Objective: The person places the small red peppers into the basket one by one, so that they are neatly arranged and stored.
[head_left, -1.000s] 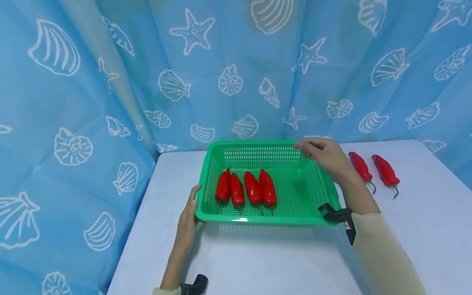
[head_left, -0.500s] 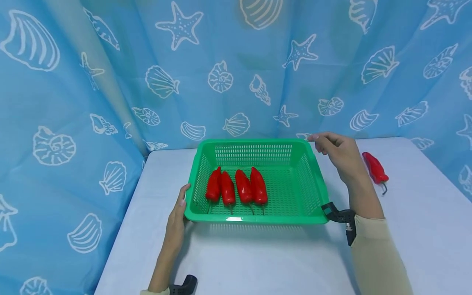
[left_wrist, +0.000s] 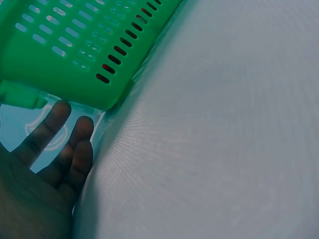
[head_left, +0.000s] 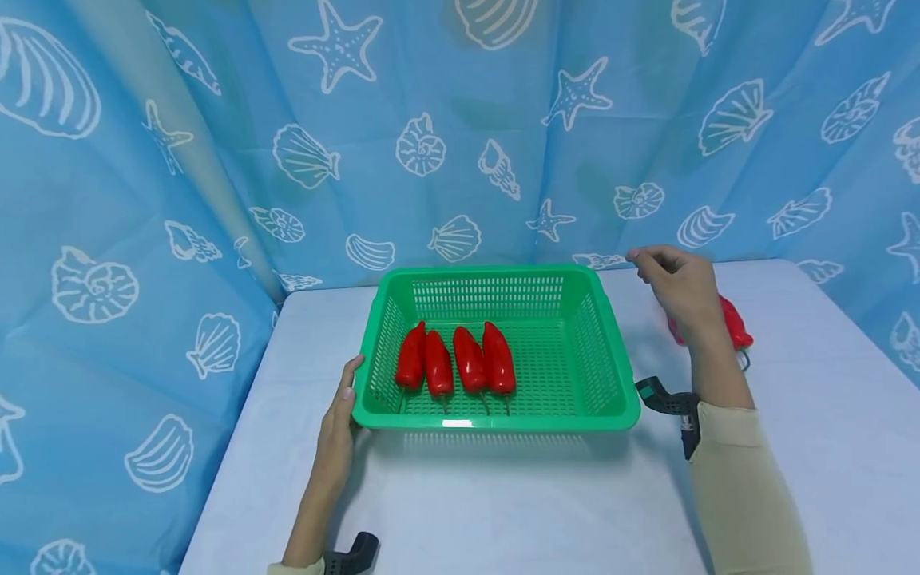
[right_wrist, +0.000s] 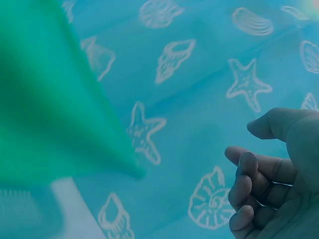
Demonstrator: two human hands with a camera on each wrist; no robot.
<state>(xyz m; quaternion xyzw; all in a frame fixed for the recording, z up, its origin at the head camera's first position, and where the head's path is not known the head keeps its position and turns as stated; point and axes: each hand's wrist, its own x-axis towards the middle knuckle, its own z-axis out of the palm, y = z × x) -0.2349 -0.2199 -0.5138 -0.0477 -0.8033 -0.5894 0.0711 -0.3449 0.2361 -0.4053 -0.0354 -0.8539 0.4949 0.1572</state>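
A green plastic basket [head_left: 546,422] holds several red peppers [head_left: 469,361], lying side by side in its left half with stems toward the front. My left hand [head_left: 335,435] is at the basket's left front corner, fingers extended along its outside. In the left wrist view these fingers [left_wrist: 60,112] lie relaxed just below the basket wall [left_wrist: 55,74]. Off the basket's back right corner, my right hand [head_left: 679,287] is raised with fingers loosely bent and nothing in them. Behind it, two more red peppers [head_left: 735,321] lie on the table, one mostly hidden by the hand.
A white cloth covers the table [head_left: 467,511]. Right behind its back edge hangs a blue curtain [head_left: 503,104] with white shells and starfish, which also runs along the left side. Each wrist wears a black strap with a camera [head_left: 668,399].
My right hand has moved from over the basket's back right corner to the right, now overlapping the loose peppers. The head view has shifted slightly. The left hand stays at the basket.
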